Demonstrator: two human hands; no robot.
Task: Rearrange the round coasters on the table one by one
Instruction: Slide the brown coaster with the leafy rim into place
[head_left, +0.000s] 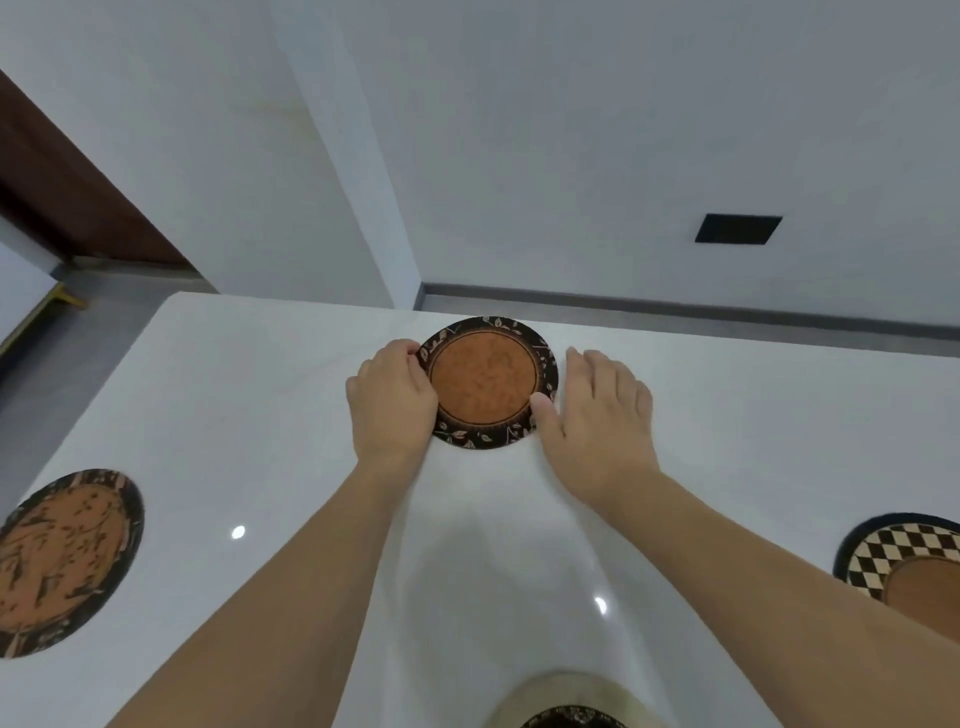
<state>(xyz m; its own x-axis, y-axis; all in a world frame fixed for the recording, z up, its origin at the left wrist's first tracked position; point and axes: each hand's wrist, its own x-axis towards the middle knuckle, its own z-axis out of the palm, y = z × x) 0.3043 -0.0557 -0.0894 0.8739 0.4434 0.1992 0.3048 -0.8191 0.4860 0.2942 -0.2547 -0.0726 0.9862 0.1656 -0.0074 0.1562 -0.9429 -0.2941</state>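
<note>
A round coaster with an orange middle and a black leaf-patterned rim lies near the far edge of the white table. My left hand curls around its left rim, fingers closed on the edge. My right hand lies flat on the table at its right side, fingers spread, the thumb tip touching the rim. A larger orange and black coaster lies at the left edge. A coaster with a black-and-white checkered ring lies at the right, cut off by the frame.
Another dark-rimmed round piece on a beige disc shows at the bottom edge. Behind the table's far edge are a white wall with a black rectangular panel, a grey skirting and a brown door frame at the left.
</note>
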